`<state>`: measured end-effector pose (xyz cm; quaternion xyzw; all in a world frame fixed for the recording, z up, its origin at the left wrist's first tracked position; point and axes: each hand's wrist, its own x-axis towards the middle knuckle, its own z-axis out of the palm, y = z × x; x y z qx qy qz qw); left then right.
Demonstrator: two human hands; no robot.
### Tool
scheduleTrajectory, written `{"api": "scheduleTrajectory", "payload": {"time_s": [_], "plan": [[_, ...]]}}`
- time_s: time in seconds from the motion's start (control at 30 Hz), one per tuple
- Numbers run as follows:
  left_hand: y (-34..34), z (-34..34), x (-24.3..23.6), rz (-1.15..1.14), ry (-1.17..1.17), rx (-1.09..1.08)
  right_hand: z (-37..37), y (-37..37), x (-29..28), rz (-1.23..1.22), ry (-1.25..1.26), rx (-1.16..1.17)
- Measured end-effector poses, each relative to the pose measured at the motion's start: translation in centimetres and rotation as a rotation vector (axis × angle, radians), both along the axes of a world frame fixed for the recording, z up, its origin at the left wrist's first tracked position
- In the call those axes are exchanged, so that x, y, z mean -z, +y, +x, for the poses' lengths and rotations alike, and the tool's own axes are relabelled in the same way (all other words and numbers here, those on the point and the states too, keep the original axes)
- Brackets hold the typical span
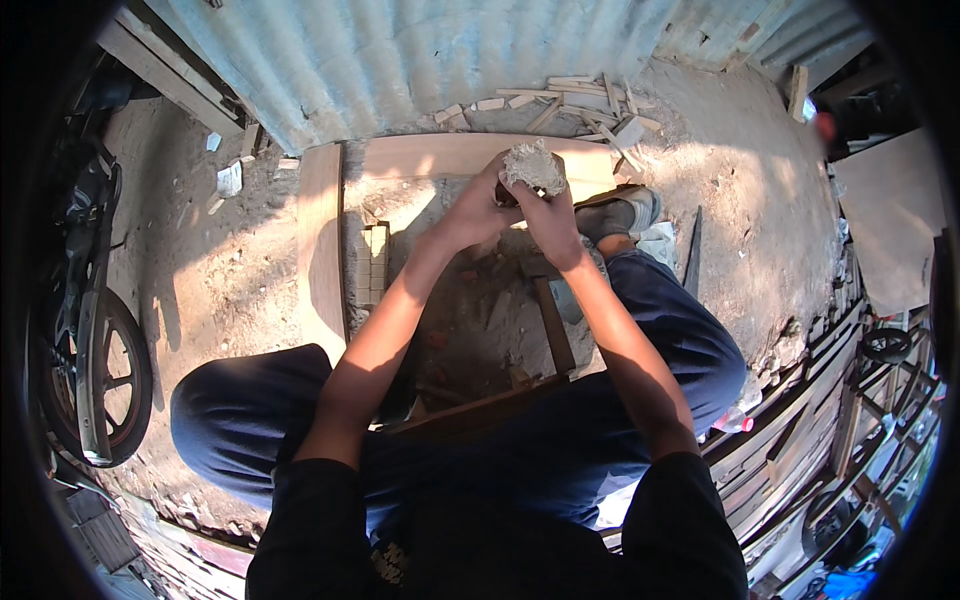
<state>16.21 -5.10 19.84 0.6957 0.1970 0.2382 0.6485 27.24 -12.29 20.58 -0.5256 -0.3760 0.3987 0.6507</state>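
Out ahead, both of my hands come together around a pale, frayed clump that looks like wood shavings (533, 167). My left hand (487, 205) is wrapped round its left side, next to something dark that its fingers partly hide. My right hand (548, 212) closes on the right side, with the thumb across the front. Whether a tool lies under the clump is hidden. Below the hands on the ground is a wooden-handled tool (554, 325). A stack of small wooden blocks (372, 265) sits left of my forearms.
A long plank (320, 245) runs along the left, and another board (420, 157) lies across the far side. Wood offcuts (590, 100) are scattered by the corrugated metal sheet (420, 50). A motorcycle wheel (115, 375) stands far left; stacked timber (800, 410) lies right.
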Motion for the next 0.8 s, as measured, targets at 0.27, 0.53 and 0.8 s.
{"api": "scheduleTrajectory", "payload": {"time_s": [0.27, 0.53, 0.8], "plan": [[-1.2, 2.4, 0.9, 0.140, -0.126, -0.258, -0.1, 0.2, 1.1, -0.021, -0.250, 0.065], [-1.6, 2.7, 2.4, 0.121, -0.230, -0.292, 4.4, -4.1, -1.4, -0.520, -0.328, -0.369], [-1.8, 3.5, 2.3, 0.188, -0.291, -0.530, 6.9, -10.0, 10.9, -1.323, -0.425, -0.445]]}}
